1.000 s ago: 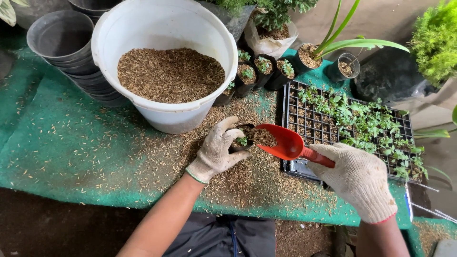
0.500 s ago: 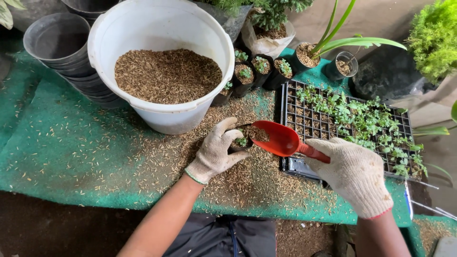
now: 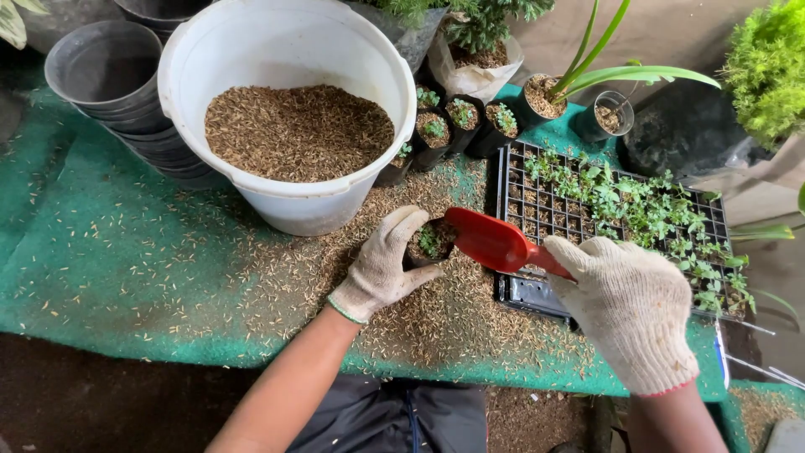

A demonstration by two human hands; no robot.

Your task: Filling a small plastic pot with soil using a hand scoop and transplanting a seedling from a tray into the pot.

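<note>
Left hand [image 3: 381, 264], in a knit work glove, is wrapped around a small black pot [image 3: 428, 245], fingers curled about its side and thumb over the near rim; the pot sits low on the green mat [image 3: 101, 252], just in front of the big white bucket [image 3: 285, 101]. A little green seedling [image 3: 429, 241] stands in the pot with brown husk filling around it. Right hand [image 3: 629, 310], also gloved, is closed tight around the handle of a red scoop [image 3: 490, 239]; the scoop's blade is tilted over the pot's far rim, touching or nearly touching it, and looks mostly emptied. The bucket holds a deep layer of brown husks [image 3: 298, 130], and the same husks are scattered thickly over the mat around the hands. Left of the bucket, a stack of empty grey pots [image 3: 105, 71] leans on its side. Behind the bucket's right side, a row of small filled pots with seedlings [image 3: 461, 117] stands together. Right of the scoop, a black seedling tray [image 3: 537, 294] lies flat on the mat, many of its cells full of small green plants [image 3: 637, 210], the near-left cells bare. A long-leaved plant [image 3: 587, 67] in a dark pot stands beyond the tray. The person's bare forearms enter from the bottom edge.
</note>
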